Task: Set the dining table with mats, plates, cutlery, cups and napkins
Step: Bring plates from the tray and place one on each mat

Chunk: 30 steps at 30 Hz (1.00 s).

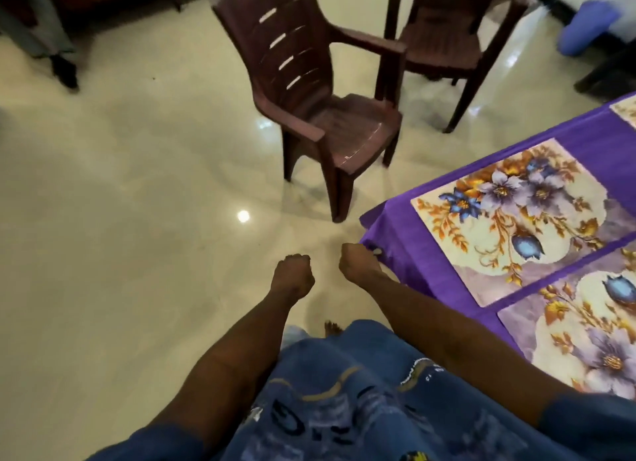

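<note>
My left hand and my right hand are both curled into fists over the floor, and I see nothing in either. The right fist is right beside the near corner of the purple tablecloth; I cannot see whether it touches the cloth. A floral place mat lies flat near that corner. A second mat lies closer to me. The edge of a third mat shows farther along the table. No plates, cutlery, cups or napkins are in view.
A brown plastic armchair stands on the glossy tiled floor just beyond the table corner, with a second one behind it. Another person's legs are at the far left. A blurred blue object is at the top right.
</note>
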Motion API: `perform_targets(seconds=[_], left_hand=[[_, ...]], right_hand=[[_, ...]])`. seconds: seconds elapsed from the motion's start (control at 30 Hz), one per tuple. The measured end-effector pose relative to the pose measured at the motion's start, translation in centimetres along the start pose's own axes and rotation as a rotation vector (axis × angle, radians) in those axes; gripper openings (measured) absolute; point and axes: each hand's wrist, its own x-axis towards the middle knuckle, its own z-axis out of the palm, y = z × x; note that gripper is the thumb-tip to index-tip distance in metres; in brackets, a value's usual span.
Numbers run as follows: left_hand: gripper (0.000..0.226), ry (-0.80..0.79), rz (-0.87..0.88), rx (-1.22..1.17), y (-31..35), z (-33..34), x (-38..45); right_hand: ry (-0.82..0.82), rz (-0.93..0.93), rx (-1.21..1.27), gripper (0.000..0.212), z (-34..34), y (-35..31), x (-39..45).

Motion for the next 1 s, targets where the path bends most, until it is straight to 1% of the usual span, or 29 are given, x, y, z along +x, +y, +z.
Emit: perform_targets(seconds=[0.1,0.2,0.3,0.37,0.43,0.5,0.57,0.67,0.77,0.8,0.83,0.9,0.93,1.0], left_hand=[[0.02,0.008,0.11,0.037,0.3,-2.6,5.4],[0.019,-0.025,0.237,0.07,0.5,-4.6,11.8],[0.016,-0.017,0.354,0.07,0.2,-6.0,17.0],[0.014,-0.071,0.418,0.103,-0.5,-7.4,20.6],[0.017,-0.101,0.503,0.142,-0.8,-9.3,23.5],[0.021,-0.127,0.608,0.167,-0.3,-11.7,26.1],[0.019,-0.166,0.692,0.196,0.7,-13.4,29.5],[0.017,-0.237,0.695,0.213,2.6,-14.7,33.5],[0.014,-0.326,0.693,0.234,5.5,-15.8,35.9],[0.017,-0.338,0.706,0.254,6.7,-15.8,37.0],[0.021,-0.357,0.674,0.257,7.8,-15.7,38.2],[0.037,-0.375,0.665,0.229,10.4,-15.5,41.1],[0.039,-0.372,0.691,0.244,11.4,-15.2,42.3],[0.027,-0.324,0.742,0.255,14.7,-16.4,44.1]], right_hand=[[0.061,0.093,0.02,0.026,-2.1,-1.0,2.8],[0.152,0.153,0.126,0.021,-3.5,-1.1,6.9],[0.224,0.238,0.167,0.019,-5.1,-1.2,10.7],[0.244,0.3,0.203,0.017,-6.3,-2.4,12.9],[0.24,0.359,0.24,0.018,-7.5,-3.7,14.3],[0.281,0.453,0.309,0.019,-8.4,-4.4,15.8],[0.337,0.522,0.372,0.02,-9.6,-4.8,17.5],[0.377,0.628,0.456,0.022,-11.3,-4.5,19.3],[0.438,0.693,0.521,0.023,-13.1,-2.5,20.6],[0.454,0.71,0.542,0.024,-13.7,-1.3,21.0],[0.462,0.726,0.556,0.023,-14.2,-0.2,21.5],[0.486,0.748,0.561,0.022,-15.6,2.5,22.7],[0.501,0.762,0.571,0.021,-16.1,3.7,23.1],[0.537,0.792,0.597,0.022,-17.6,6.2,24.1]])
